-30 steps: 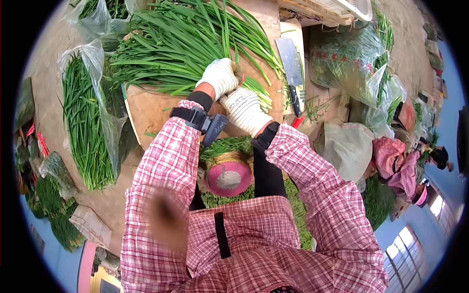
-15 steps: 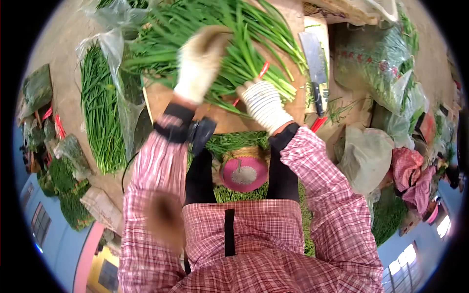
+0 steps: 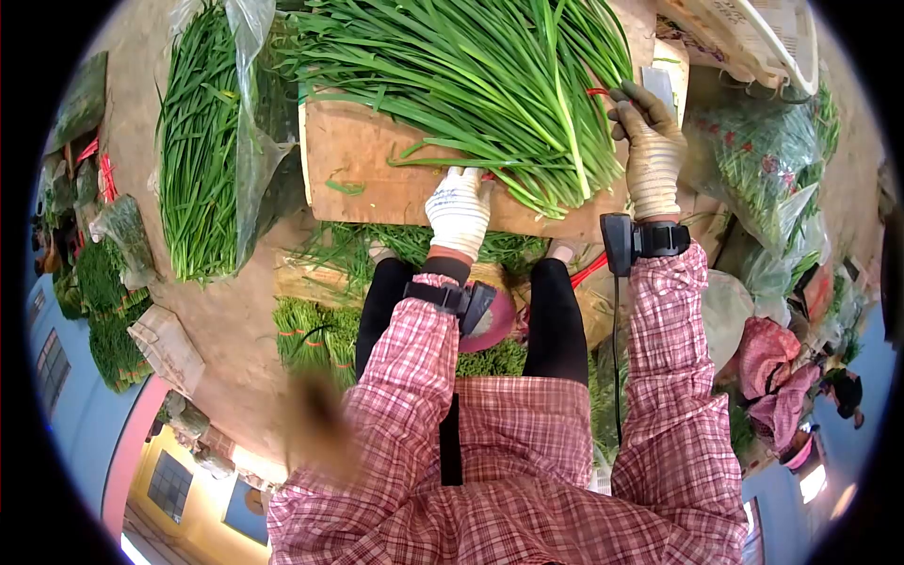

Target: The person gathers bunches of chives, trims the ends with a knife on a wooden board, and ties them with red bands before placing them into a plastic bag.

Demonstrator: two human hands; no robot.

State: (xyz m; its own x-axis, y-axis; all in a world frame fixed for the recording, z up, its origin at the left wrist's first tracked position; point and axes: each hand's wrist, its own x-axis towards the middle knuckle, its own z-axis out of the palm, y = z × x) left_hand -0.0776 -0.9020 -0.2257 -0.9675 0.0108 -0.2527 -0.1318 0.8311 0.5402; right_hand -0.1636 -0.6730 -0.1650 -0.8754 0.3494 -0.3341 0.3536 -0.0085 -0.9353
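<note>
A large heap of green chives [image 3: 471, 85] lies across a wooden board [image 3: 363, 169], its pale stem ends toward the lower right. My left hand [image 3: 459, 205], in a white striped glove, is closed at the near edge of the heap, its fingertips on one end of a red tie [image 3: 487, 176]. My right hand [image 3: 652, 141], gloved too, is at the heap's right side with fingers bent into a pinch at the tie's other red end. The chives hide the tie's middle. Behind my right hand, a knife blade [image 3: 658, 87] shows only in part.
Left of the board, more chives [image 3: 200, 141] lie beside clear plastic [image 3: 254, 113]. Bagged greens [image 3: 753, 160] and a white crate [image 3: 753, 42] stand to the right. Below the board are a pink bowl [image 3: 494, 325], tied bundles [image 3: 306, 334] and red ties [image 3: 589, 270].
My left hand has come down from on top of the chives to their near edge. My right hand has moved from the near stems to the right side. The view has shifted.
</note>
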